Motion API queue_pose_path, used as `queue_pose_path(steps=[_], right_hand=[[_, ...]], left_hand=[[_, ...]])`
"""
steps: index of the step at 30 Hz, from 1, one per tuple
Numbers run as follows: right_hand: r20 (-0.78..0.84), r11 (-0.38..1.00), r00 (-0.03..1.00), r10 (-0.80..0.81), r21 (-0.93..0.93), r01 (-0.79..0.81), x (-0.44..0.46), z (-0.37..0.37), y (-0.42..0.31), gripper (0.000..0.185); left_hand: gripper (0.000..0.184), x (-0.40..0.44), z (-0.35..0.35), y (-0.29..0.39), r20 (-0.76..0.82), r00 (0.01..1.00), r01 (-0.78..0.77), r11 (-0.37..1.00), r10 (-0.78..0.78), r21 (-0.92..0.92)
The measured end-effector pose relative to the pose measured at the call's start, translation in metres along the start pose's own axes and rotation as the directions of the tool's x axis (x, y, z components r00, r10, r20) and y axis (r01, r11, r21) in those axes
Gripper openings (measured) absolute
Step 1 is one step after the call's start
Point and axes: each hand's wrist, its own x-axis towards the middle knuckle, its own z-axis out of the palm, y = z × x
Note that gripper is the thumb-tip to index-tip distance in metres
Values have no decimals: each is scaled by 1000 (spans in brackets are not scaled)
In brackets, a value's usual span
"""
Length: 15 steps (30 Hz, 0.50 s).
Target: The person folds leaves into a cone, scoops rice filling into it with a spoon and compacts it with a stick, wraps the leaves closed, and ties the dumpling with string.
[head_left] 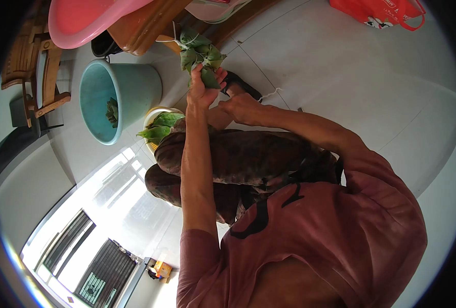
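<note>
My left hand (pixel 203 91) is closed around a leaf-wrapped zongzi (pixel 209 78), its fingers curled up the sides. Just beyond it a bunch of tied green zongzi (pixel 193 45) hangs by white strings (pixel 174 34) from a wooden piece at the furniture's edge. My right hand (pixel 242 109) is closed in a pinch close to the left wrist, below the held zongzi. A loose white string (pixel 272 94) trails out beside that hand; its fingertips are partly hidden.
Left of my knees stand a yellow-rimmed basin with green leaves (pixel 162 125) and a light-blue bucket (pixel 135 84) with a dark leafy bundle inside. A pink basin (pixel 87 26) sits on brown wooden furniture (pixel 145 26). A red bag (pixel 379 11) lies at the upper right.
</note>
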Motion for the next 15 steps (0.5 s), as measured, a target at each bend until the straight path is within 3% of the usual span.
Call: queue_pose_path(steps=[3, 6, 9, 12, 14, 15], right_hand=[[224, 993, 972, 73, -105, -51, 0, -21, -4, 18], [20, 999, 999, 35, -19, -35, -6, -7, -1, 14], [285, 999, 958, 43, -11, -42, 16, -21, -17, 13], [21, 963, 996, -85, 257, 77, 32, -32, -16, 5], [47, 859, 989, -141, 503, 99, 61, -33, 11, 7], [32, 867, 993, -111, 492, 81, 75, -43, 17, 9]], left_hand=[[60, -7, 4, 1, 64, 998, -4, 998, 0, 57], [58, -6, 2, 0, 39, 999, -33, 994, 29, 109], [44, -13, 11, -5, -44, 994, -84, 970, 97, 230], [36, -7, -9, 0, 36, 995, -102, 953, 96, 286], [31, 23, -43, -5, 179, 981, -113, 974, 78, 194], [29, 34, -53, -8, 252, 965, -110, 983, 70, 149]])
